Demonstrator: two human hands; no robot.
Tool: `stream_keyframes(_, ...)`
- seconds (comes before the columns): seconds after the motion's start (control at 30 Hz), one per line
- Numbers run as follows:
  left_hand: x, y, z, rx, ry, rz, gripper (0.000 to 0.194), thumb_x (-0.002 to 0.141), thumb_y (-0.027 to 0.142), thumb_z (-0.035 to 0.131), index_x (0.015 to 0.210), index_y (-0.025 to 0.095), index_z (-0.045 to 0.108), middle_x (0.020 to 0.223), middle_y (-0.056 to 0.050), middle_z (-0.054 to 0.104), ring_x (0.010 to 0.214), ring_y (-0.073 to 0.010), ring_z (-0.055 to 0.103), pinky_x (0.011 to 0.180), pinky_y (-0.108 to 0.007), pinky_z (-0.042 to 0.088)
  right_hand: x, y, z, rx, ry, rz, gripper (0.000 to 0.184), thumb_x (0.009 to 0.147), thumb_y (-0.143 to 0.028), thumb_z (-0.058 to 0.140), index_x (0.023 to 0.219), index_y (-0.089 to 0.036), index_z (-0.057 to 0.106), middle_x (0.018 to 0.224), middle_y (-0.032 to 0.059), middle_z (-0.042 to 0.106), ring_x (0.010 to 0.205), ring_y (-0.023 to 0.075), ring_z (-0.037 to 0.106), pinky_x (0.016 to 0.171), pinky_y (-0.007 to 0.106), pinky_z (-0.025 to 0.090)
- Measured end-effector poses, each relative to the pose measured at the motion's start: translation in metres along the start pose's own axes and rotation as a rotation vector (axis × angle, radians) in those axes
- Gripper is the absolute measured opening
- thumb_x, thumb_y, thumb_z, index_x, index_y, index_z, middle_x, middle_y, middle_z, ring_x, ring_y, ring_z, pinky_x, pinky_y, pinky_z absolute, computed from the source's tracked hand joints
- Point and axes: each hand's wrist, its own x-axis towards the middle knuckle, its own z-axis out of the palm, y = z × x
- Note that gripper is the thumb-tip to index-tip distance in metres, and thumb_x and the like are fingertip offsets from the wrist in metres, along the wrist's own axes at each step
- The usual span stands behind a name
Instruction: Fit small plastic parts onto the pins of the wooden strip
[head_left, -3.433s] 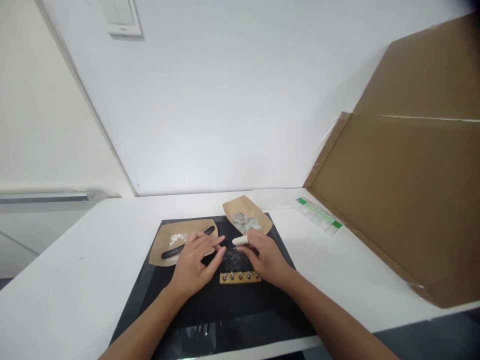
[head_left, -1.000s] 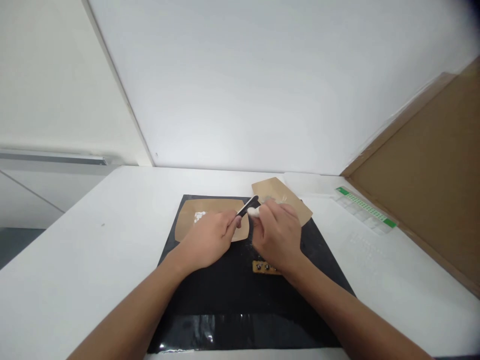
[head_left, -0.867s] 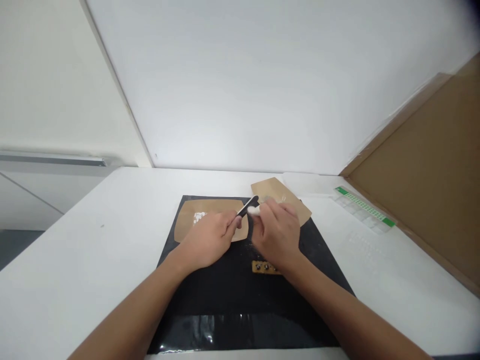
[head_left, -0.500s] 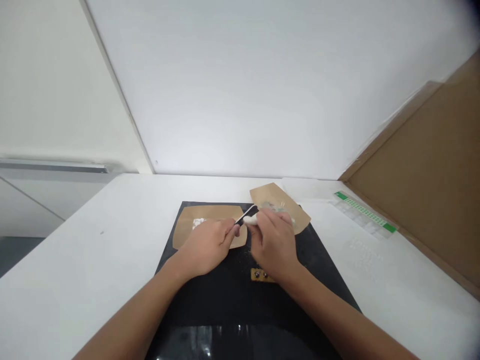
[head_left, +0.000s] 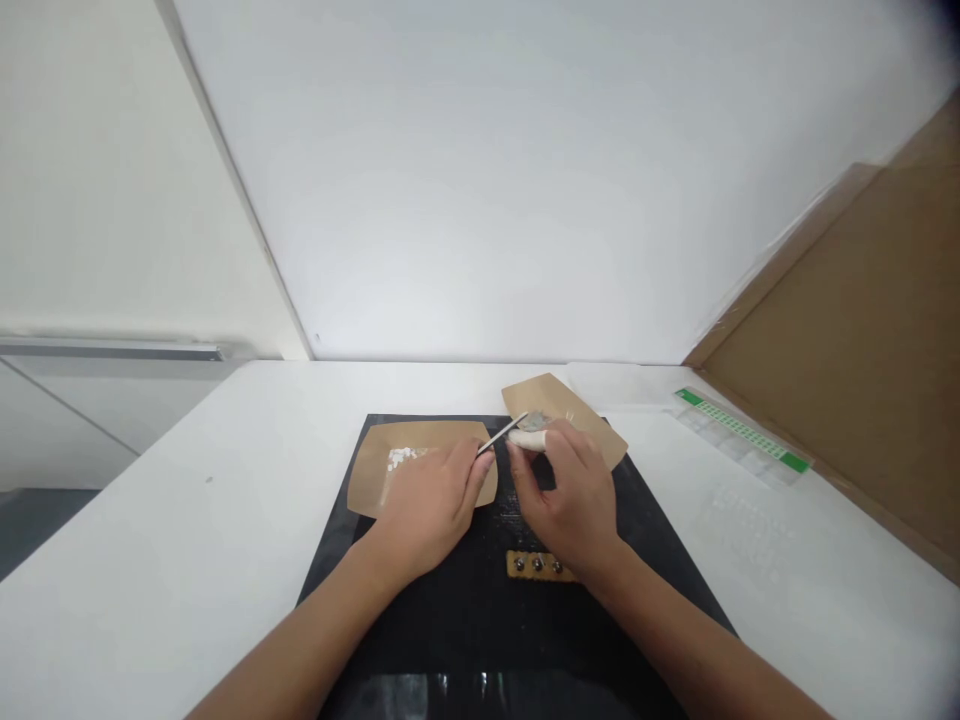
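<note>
My left hand point(head_left: 429, 500) is closed round the near end of a slim pale stick point(head_left: 501, 434), which points up and to the right. Opposite it, my right hand point(head_left: 577, 495) has thumb and index fingertip pinched together beside the stick. A white cover point(head_left: 529, 440) wraps that index finger; whatever is in the pinch is too small to make out. Under the left hand lies a tan tray point(head_left: 363, 480) with small white pieces point(head_left: 400, 457). Behind the right hand is another tan tray point(head_left: 536, 388) with small clear or greyish bits.
A black mat point(head_left: 450, 625) covers the middle of the white table point(head_left: 150, 580). On it, by my right wrist, lies a yellowish strip point(head_left: 538, 566) with round metal studs. To the right are a clear plastic packet point(head_left: 742, 430) with green bands and a cardboard panel point(head_left: 855, 330).
The stick's free end has shifted slightly right. My right hand has moved a little right and nearer to me, its thumb and index now forming an open loop. More of the studded strip shows.
</note>
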Motion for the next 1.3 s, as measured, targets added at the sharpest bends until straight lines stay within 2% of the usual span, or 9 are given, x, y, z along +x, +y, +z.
stream_keyframes(0.13,-0.002,0.001,0.001,-0.052,0.010,0.033,0.046,0.113,0.043,0.022,0.125,0.022,0.061,0.114,-0.009,0.074,0.105,-0.0275,0.071,0.090,-0.041,0.053,-0.001,0.002,-0.008,0.119,-0.011,0.164,0.011,0.100,-0.031,0.061,0.095,-0.021,0.060,0.085,0.0039,0.066,0.066,0.0162,0.057,0.066,0.030,0.048)
stream_keyframes(0.27,0.000,-0.005,0.006,-0.093,0.119,0.016,0.043,0.112,0.040,0.033,0.147,0.025,0.052,0.135,-0.009,0.067,0.118,-0.0282,0.067,0.099,-0.044,0.053,-0.001,0.003,-0.011,0.227,-0.122,0.353,0.019,0.100,-0.041,0.061,0.102,-0.022,0.063,0.085,0.0017,0.072,0.056,0.0132,0.060,0.057,0.028,0.049)
stream_keyframes(0.33,0.001,-0.008,0.009,-0.124,0.188,0.022,0.039,0.109,0.039,0.042,0.143,0.026,0.057,0.127,-0.009,0.069,0.112,-0.0268,0.068,0.095,-0.041,0.054,-0.002,0.004,-0.011,0.276,-0.178,0.441,0.023,0.100,-0.045,0.061,0.101,-0.023,0.063,0.082,0.0007,0.075,0.054,0.0135,0.063,0.054,0.027,0.050)
stream_keyframes(0.4,0.002,-0.009,0.010,-0.181,0.238,0.041,0.030,0.107,0.038,0.050,0.123,0.024,0.070,0.108,-0.007,0.072,0.100,-0.0245,0.069,0.086,-0.036,0.054,-0.002,0.006,-0.011,0.312,-0.223,0.490,0.024,0.099,-0.047,0.061,0.098,-0.023,0.064,0.082,0.0005,0.077,0.055,0.0139,0.065,0.053,0.027,0.050)
stream_keyframes(0.53,0.000,-0.003,0.008,-0.378,0.240,0.095,0.028,0.105,0.034,0.055,0.092,0.022,0.076,0.077,-0.002,0.069,0.079,-0.0188,0.069,0.075,-0.029,0.052,-0.001,0.009,-0.011,0.262,-0.252,0.449,0.025,0.099,-0.045,0.061,0.090,-0.022,0.065,0.077,0.0013,0.076,0.054,0.0150,0.064,0.055,0.028,0.048)
stream_keyframes(0.7,-0.003,0.004,0.005,-0.602,0.108,0.028,0.027,0.103,0.032,0.056,0.093,0.022,0.078,0.071,0.002,0.071,0.053,-0.0106,0.067,0.061,-0.023,0.049,-0.001,0.011,-0.009,0.167,-0.208,0.316,0.024,0.099,-0.038,0.059,0.082,-0.022,0.063,0.067,0.0015,0.069,0.054,0.0170,0.061,0.057,0.030,0.045)
stream_keyframes(0.87,-0.004,0.007,0.004,-0.722,-0.025,-0.123,0.028,0.102,0.040,0.054,0.104,0.021,0.075,0.055,0.004,0.065,0.044,-0.0114,0.061,0.046,-0.019,0.039,-0.001,0.013,-0.008,0.311,-0.250,0.315,0.015,0.102,-0.033,0.059,0.094,-0.023,0.066,0.082,0.0019,0.077,0.069,0.0181,0.072,0.066,0.029,0.052)
stream_keyframes(1.1,-0.004,0.006,0.001,-0.579,0.037,-0.027,0.029,0.103,0.039,0.050,0.088,0.021,0.067,0.058,0.004,0.059,0.050,-0.0117,0.057,0.051,-0.022,0.040,0.001,0.012,-0.007,0.264,-0.210,0.238,0.024,0.099,-0.031,0.065,0.077,-0.024,0.060,0.071,0.0009,0.074,0.068,0.0206,0.071,0.064,0.031,0.050)
stream_keyframes(1.3,-0.002,0.002,-0.002,-0.281,0.071,0.076,0.035,0.106,0.039,0.043,0.084,0.022,0.065,0.077,-0.001,0.069,0.071,-0.0173,0.064,0.066,-0.027,0.044,0.002,0.018,-0.007,0.359,-0.288,0.338,0.015,0.100,-0.031,0.063,0.088,-0.023,0.065,0.078,0.0006,0.078,0.071,0.0201,0.075,0.067,0.032,0.053)
